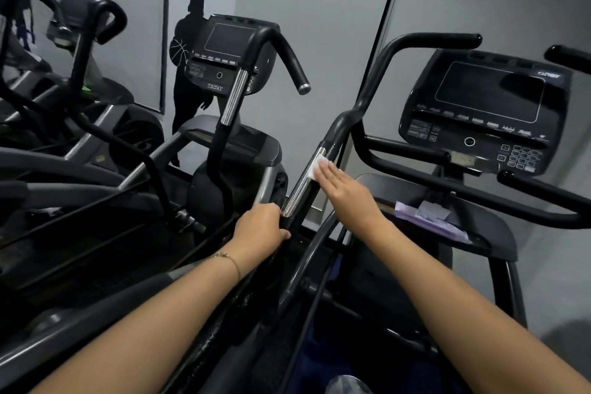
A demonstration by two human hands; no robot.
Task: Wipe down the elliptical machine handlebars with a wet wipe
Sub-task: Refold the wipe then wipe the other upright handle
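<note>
Your flat right hand (342, 190) presses the white wet wipe (317, 166) onto the chrome-and-black handlebar (299, 192); your left hand (260, 227) grips it below. The black console (235, 51) reads "750AT".

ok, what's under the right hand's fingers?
A white wet wipe, pressed flat by the right hand against the chrome handlebar section. Only its upper-left part shows past the fingertips; the rest is covered by the fingers.

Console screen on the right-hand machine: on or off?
Off, it seems: the console screen is black, showing only faint reflections and no lit figures.
</note>
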